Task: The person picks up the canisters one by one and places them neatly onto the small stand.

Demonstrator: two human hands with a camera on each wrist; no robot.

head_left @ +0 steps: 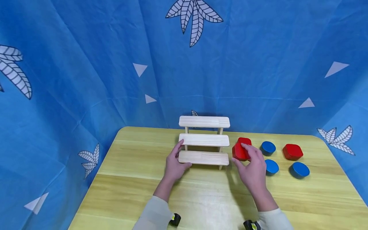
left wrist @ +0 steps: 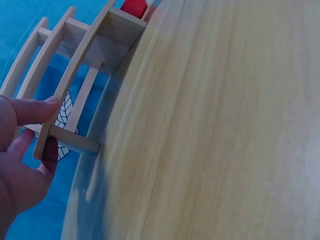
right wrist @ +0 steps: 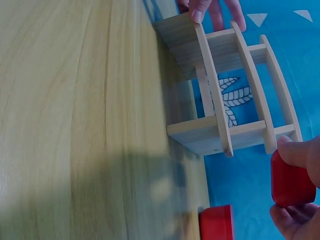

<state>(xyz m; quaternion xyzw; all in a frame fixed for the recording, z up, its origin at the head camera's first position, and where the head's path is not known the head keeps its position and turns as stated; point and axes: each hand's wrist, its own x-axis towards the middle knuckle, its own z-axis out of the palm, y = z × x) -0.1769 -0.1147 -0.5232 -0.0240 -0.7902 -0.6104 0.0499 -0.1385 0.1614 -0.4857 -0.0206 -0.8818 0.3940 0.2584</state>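
A pale wooden three-tier shelf (head_left: 204, 140) stands at the table's back edge. My left hand (head_left: 174, 166) grips its left end; in the left wrist view the thumb lies on the front of the lowest tier, with fingers behind it. Beside the shelf's right end, my right hand (head_left: 253, 166) pinches a red rounded-square block (right wrist: 291, 180) between thumb and fingers. In the right wrist view it is raised off the table near the upper tiers. Another red block (right wrist: 216, 222) sits lower, on the table. In the head view, fingers partly cover the red near the shelf.
To the right lie round blue pieces (head_left: 268, 148), (head_left: 299, 170) and a third blue piece (head_left: 272, 167) partly behind my right hand. A further red block (head_left: 292, 151) sits at the back right. Blue patterned cloth (head_left: 247, 70) hangs behind the wooden table (head_left: 207, 198).
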